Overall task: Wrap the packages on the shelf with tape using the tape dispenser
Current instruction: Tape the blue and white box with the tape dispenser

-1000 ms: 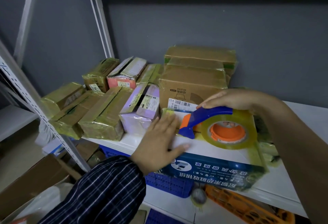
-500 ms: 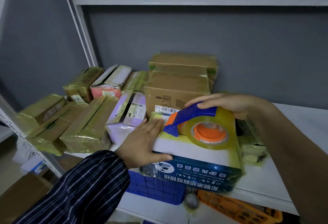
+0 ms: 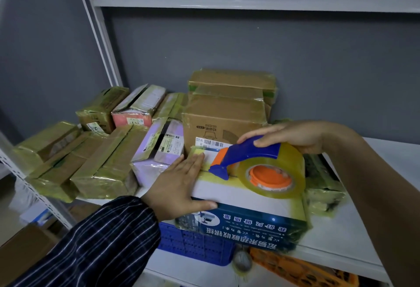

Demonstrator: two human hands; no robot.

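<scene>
Behind tape dispenser (image 3: 254, 152): my right hand (image 3: 295, 134), palm hidden. Right of it: package (image 3: 322, 182), half covered. Below: orange crate (image 3: 302, 270), cropped.

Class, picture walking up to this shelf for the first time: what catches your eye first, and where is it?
The blue-and-orange tape dispenser with its fat yellowish tape roll stands out, gripped by the right hand atop the white-and-blue printed box at the front of the white metal shelf. The left hand lies flat on that box's left end. Behind and left sit tape-wrapped cardboard packages.

1 headcam, downward, seemingly near shelf (image 3: 336, 241)
</scene>
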